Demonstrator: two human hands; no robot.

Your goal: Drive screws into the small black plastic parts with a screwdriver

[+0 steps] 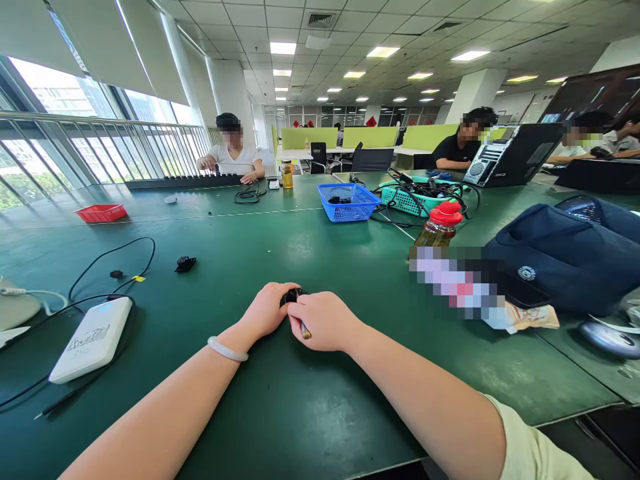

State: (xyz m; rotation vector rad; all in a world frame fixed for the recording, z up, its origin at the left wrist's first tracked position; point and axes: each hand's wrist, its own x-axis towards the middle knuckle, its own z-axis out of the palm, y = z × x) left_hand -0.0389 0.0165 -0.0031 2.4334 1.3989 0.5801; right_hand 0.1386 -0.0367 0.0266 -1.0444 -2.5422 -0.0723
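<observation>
Green tabletop [225, 250] lies beneath a small black piece [291, 296], partly hidden.

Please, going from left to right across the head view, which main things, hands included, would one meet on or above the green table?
White rectangular device → small black object → left hand → right hand → transparent bottle with red lid → dark blue fabric bag.
</observation>
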